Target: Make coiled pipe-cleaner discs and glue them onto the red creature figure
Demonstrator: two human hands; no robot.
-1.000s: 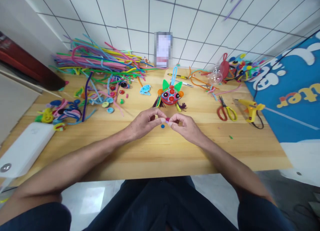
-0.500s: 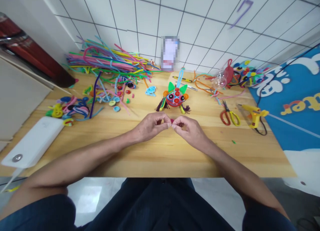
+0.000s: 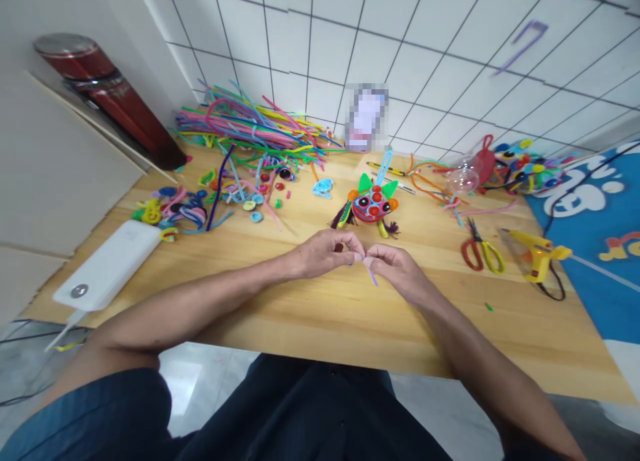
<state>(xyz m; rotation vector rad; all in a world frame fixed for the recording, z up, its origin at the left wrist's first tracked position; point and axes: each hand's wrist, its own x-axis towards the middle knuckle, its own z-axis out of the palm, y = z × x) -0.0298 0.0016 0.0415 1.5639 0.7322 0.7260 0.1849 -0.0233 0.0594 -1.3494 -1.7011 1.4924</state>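
Note:
My left hand (image 3: 324, 254) and my right hand (image 3: 395, 266) meet above the wooden table, thumbs and forefingers pinched together. Between the fingertips they grip a short purple pipe cleaner (image 3: 373, 276); one end pokes out below my right thumb. A small dark red bit (image 3: 339, 247) shows inside the curl of my left fingers, too small to name. Just beyond both hands sits a colourful animal-head ornament (image 3: 372, 206), with green ears, orange side balls, red buttons, dark tassels and a light blue loop (image 3: 385, 167) on top.
Pipe cleaners (image 3: 250, 128) lie heaped at the back left, near a white power bank (image 3: 107, 264) and red flask (image 3: 123, 101). Scissors (image 3: 483, 248) and a yellow glue gun (image 3: 537, 251) lie to the right. A phone (image 3: 367, 118) leans against the tiled wall.
The head view has shifted, so the table sits further right and lower. The purple pipe cleaner end now sticks out from my fingers, where a dark pinkish-red bit showed before.

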